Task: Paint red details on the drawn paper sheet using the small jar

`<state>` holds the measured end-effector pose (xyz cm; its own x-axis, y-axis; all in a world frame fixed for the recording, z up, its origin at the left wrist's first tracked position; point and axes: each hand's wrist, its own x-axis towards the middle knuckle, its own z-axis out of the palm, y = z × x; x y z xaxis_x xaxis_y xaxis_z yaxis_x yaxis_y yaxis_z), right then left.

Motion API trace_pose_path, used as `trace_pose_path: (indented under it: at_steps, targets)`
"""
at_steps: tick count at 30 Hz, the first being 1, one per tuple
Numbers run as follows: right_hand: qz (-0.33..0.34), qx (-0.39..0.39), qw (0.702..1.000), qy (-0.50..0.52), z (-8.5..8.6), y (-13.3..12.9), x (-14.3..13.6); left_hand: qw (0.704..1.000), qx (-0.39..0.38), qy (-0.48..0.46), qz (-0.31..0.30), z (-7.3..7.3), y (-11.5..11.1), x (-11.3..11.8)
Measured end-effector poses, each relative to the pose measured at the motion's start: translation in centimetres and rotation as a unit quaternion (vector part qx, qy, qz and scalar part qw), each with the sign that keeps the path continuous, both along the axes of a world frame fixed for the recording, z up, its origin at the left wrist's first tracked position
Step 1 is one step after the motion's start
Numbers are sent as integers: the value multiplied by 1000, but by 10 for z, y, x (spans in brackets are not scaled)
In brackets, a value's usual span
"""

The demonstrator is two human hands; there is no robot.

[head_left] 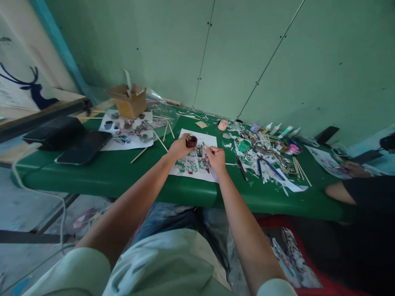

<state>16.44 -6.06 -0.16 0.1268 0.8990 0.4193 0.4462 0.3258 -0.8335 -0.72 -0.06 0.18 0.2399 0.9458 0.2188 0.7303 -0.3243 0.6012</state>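
Observation:
My left hand (179,149) is closed around a small open jar of dark red paint (191,142). It holds the jar over the upper part of a white sheet (210,176) that lies on the table's front half. Green, red and dark pictures cover much of the sheet. Closed at the sheet's right edge, my right hand (217,159) grips a thin paintbrush (219,151) with a red part showing above the fingers. The brush's tip is too small to make out clearly. Jar and brush are a short way apart.
A green-covered table (191,193) holds white scraps (262,162), blue-handled pliers (273,168), wooden sticks (301,170) and glue bottles (285,131) to the right. Leftward are a cardboard box (129,102) and a black tablet (83,147). Another person's hand (354,168) works at far right.

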Motion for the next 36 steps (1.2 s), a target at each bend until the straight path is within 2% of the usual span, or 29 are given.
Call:
trace_pose_path:
  at_steps: [30, 33, 36]
  targets:
    - [15, 0, 1000, -16, 0, 0, -1, 1000, 0, -5, -2, -1, 0, 0]
    - [1, 8, 1000, -11, 0, 0, 0, 1000, 3, -9, -3, 0, 0, 0]
    - [-30, 28, 999, 35, 1, 1, 2, 1000, 5, -14, -5, 2, -2, 0]
